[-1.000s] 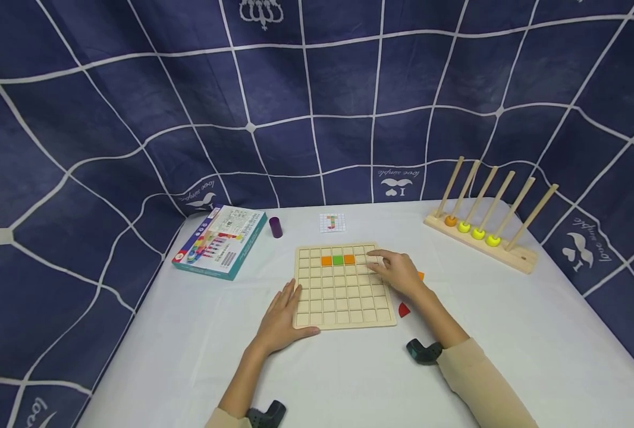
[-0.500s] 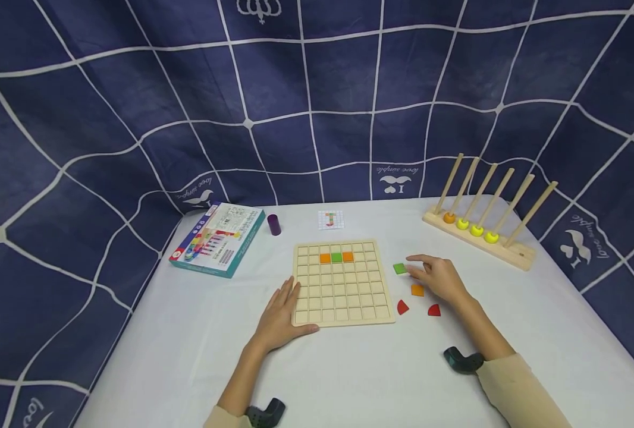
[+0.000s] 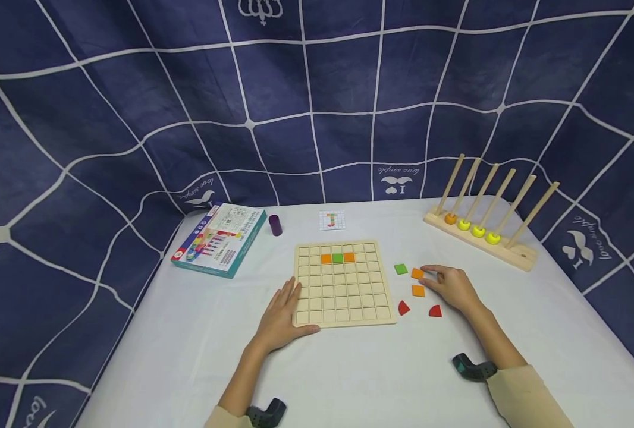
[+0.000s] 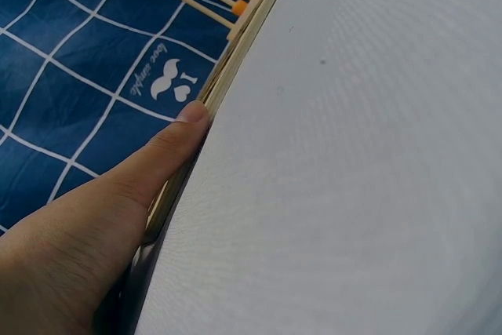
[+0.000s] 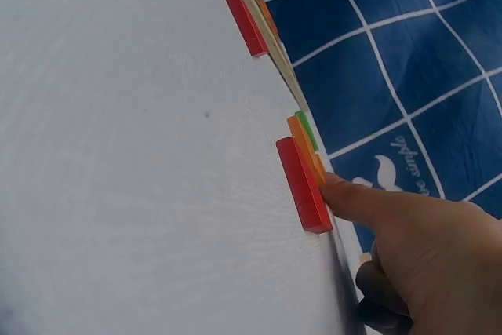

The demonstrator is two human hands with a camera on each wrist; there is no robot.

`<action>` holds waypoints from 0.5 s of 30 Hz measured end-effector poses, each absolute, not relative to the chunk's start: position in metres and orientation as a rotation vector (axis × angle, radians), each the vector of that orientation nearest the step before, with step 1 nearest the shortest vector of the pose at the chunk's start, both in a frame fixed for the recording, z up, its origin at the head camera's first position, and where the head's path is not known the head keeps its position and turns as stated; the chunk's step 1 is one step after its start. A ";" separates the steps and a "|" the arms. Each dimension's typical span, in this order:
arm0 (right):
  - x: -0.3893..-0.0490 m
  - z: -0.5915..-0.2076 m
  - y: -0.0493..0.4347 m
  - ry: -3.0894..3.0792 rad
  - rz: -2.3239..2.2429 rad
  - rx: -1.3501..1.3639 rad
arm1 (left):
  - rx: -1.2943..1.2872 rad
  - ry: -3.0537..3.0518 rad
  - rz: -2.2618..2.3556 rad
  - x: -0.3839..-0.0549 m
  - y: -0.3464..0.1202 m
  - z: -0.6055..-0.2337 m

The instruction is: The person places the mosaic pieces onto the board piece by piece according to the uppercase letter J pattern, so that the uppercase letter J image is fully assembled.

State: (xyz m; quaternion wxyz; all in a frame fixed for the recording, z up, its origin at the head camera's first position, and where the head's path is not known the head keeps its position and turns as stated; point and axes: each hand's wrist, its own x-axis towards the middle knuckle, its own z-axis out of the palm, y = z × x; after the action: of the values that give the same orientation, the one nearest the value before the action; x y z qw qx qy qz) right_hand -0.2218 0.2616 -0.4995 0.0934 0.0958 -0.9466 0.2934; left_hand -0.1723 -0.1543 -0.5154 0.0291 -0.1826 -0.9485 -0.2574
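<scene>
A wooden grid board point(image 3: 344, 297) lies on the table with an orange, a green and an orange square tile point(image 3: 337, 258) side by side in one row. My left hand point(image 3: 279, 318) rests along the board's left edge, thumb at its near corner; the left wrist view shows that thumb point(image 4: 169, 151) on the edge. To the right of the board my right hand point(image 3: 455, 289) pinches an orange tile point(image 3: 417, 273) between thumb and index finger at its right side. Around it lie a green tile point(image 3: 400, 269), another orange tile point(image 3: 418, 290) and two red quarter-circle pieces point(image 3: 435, 311).
Behind the board lies a small pattern card point(image 3: 332, 220). A purple cylinder point(image 3: 275, 225) stands next to a flat game box point(image 3: 219, 240) at the back left. A wooden peg stand point(image 3: 480, 242) with orange and yellow beads is at the back right, before the blue curtain point(image 3: 344, 142).
My right hand has moved from over the board's right edge, past the green tile, rightward to the orange tile. The loose pieces it covered now show. My left hand stays put.
</scene>
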 end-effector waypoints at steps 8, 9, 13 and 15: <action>-0.222 -0.497 0.259 -2.746 0.861 0.306 | -0.576 -2.921 -0.793 -0.172 -0.154 -0.515; -0.222 -0.496 0.257 -2.735 0.871 0.311 | -0.579 -2.914 -0.793 -0.172 -0.154 -0.515; -0.223 -0.489 0.243 -2.693 0.894 0.349 | -0.585 -2.897 -0.791 -0.171 -0.154 -0.515; -0.225 -0.487 0.233 -2.671 0.898 0.378 | -0.587 -2.891 -0.791 -0.171 -0.155 -0.515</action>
State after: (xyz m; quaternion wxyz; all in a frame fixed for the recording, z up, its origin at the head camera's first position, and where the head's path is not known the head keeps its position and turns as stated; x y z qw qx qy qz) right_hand -0.2249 0.2332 -0.4872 0.1486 0.1314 -0.9290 0.3125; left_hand -0.1712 -0.1545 -0.5151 0.0436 -0.1920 -0.9457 -0.2587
